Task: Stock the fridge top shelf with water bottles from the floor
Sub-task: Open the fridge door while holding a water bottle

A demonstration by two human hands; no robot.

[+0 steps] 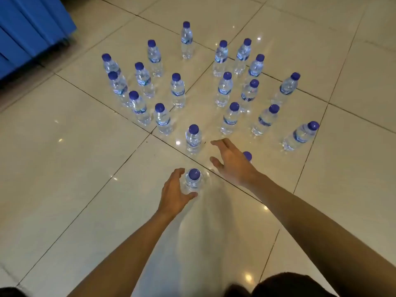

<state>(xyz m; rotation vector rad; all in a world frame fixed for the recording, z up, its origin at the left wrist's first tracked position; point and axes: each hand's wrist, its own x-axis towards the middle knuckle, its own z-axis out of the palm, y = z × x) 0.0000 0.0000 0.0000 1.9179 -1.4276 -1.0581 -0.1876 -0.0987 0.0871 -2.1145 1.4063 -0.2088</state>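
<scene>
Left hand (174, 192) cupping nearest bottle (194, 181); right hand (230, 160) spread, reaching forward

the right hand (232, 162) hid all but the cap of one bottle (247, 155), the blue object (30, 24) was cut off at the top-left edge, and the labels were too blurred to read.

Tiled floor (64, 168): glossy cream tiles, dark grout lines, scattered light reflections. Blue ribbed object (27, 24): upper left corner, standing on the floor, cut off by the frame edge.
</scene>
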